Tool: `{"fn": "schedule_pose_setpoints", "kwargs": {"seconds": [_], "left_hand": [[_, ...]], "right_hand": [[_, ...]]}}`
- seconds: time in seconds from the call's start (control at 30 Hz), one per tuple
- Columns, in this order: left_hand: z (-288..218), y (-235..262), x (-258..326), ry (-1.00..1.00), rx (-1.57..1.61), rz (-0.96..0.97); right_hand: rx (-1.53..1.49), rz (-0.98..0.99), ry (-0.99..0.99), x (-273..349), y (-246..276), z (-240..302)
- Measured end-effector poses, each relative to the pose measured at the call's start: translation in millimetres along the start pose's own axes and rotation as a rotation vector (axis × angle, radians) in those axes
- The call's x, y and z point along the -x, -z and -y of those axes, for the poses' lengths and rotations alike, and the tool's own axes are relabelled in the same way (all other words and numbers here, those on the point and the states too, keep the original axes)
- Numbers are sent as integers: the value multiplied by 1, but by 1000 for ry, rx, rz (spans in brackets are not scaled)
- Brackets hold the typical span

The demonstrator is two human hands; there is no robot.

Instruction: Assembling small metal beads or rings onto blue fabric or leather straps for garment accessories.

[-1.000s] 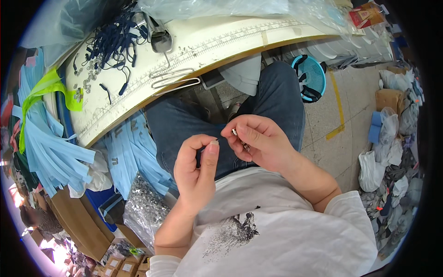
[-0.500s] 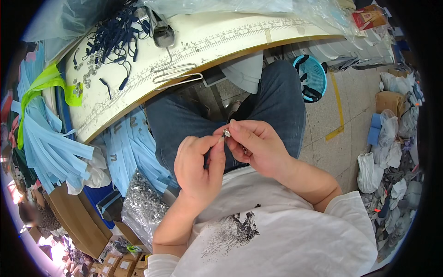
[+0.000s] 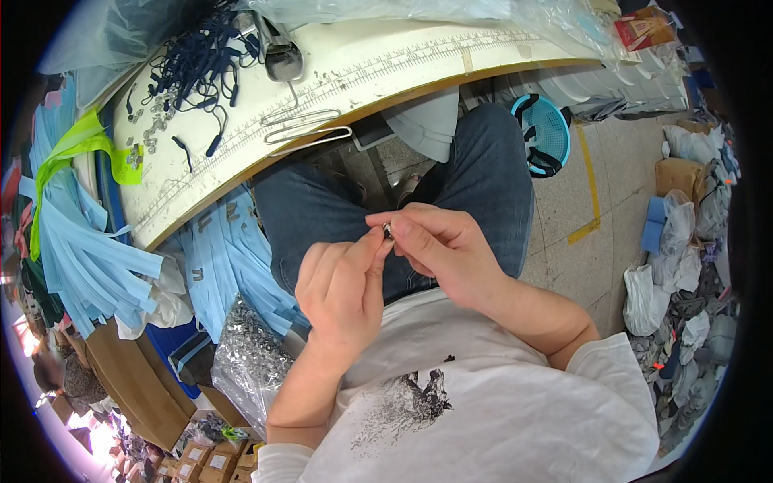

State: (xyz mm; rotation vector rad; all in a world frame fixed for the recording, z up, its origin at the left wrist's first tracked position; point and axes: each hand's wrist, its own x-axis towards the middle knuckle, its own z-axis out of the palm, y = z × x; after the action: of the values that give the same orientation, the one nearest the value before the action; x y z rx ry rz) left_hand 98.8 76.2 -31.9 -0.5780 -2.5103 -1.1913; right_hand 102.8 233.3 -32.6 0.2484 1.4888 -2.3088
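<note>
Over my lap, my two hands meet at the fingertips. My right hand point(image 3: 452, 251) is closed, its thumb and forefinger pinching a small shiny metal piece point(image 3: 388, 231). From the other side my left hand point(image 3: 340, 283) is closed too, thumb and forefinger pressed together right against that piece. Whatever the left fingertips grip is too small and covered to name. The metal piece is mostly hidden by the fingers, so its exact kind does not show.
Ahead curves a white table point(image 3: 362, 60) with a printed ruler, bearing dark blue cords point(image 3: 193, 64), a metal scoop point(image 3: 283, 60) and a bent wire rack point(image 3: 306, 129). Light blue strips point(image 3: 88, 241) hang left, near a bag of small metal parts point(image 3: 254, 346). A blue basket point(image 3: 551, 137) stands right.
Both hands have shifted slightly left and drawn closer together. The right fingers now cover more of the metal piece, and the right forefinger reaches over the left fingertips.
</note>
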Motion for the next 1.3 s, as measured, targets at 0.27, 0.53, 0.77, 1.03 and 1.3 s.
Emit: {"fn": "schedule_pose_setpoints", "kwargs": {"seconds": [0.27,0.53,0.77,1.03,1.3], "left_hand": [[8,7,-4,-113,-87,50],[8,0,-4,-85,-66,75],[8,-4,1,-21,74,48],[15,-7,11,101,392,-42],[9,5,-5,182,370,141]], "right_hand": [[158,102,-72,-3,13,4],[231,90,-34,-5,14,6],[520,-19,282,-6,14,-3],[114,67,-35,-2,20,7],[39,184,33,-3,18,6]]}}
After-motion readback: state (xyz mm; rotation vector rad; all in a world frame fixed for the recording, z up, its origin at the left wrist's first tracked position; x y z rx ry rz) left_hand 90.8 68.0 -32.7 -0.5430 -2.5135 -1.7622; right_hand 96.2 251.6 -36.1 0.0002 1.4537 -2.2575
